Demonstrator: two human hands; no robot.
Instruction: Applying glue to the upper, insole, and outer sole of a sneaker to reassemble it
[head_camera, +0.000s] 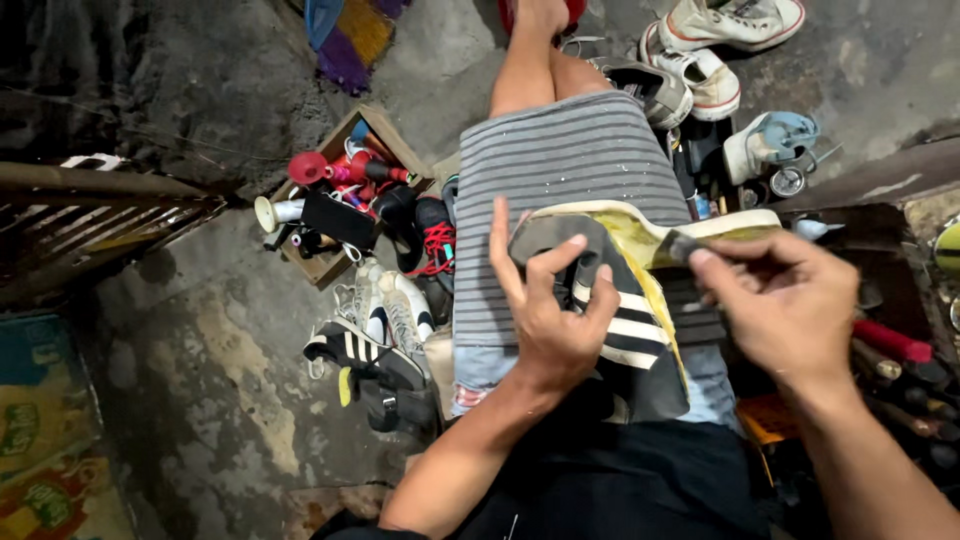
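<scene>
A black sneaker with white stripes (610, 300) is held on the lap, over the striped cloth (560, 180). It is clasped at the upper by the left hand (550, 310), while a small brush (683, 245) is pinched by the right hand (785, 305) against the peeled, glue-yellowed sole (650, 225). The sneaker is judged light and pliable; the upper seems best gripped, away from the sticky sole.

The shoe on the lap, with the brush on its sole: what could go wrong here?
1. The brush in the right hand spreads yellowish glue on the sole; it may drip onto the striped cloth below.
2. The left hand grips the shoe near the wet edge, so fingers may get sticky.
</scene>
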